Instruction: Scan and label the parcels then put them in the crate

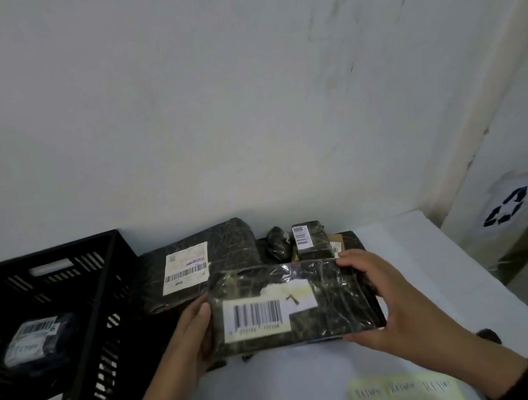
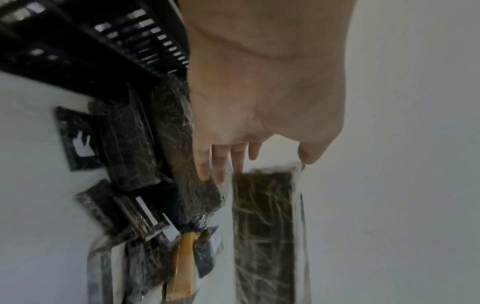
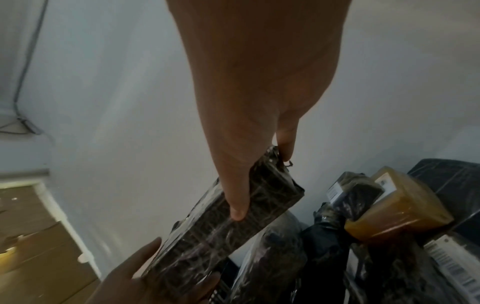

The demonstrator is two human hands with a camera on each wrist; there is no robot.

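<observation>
Your left hand (image 1: 194, 328) and right hand (image 1: 384, 298) are clasping the ends of a dark wrapped parcel (image 1: 295, 305), thumbs and fingers curled round it | you're holding it above the white table (image 1: 432, 279), beside the black crate (image 1: 67, 290) | barcode label (image 1: 256, 313) is facing you | yellow stickers (image 1: 402, 392) are reading "RETURN"
</observation>
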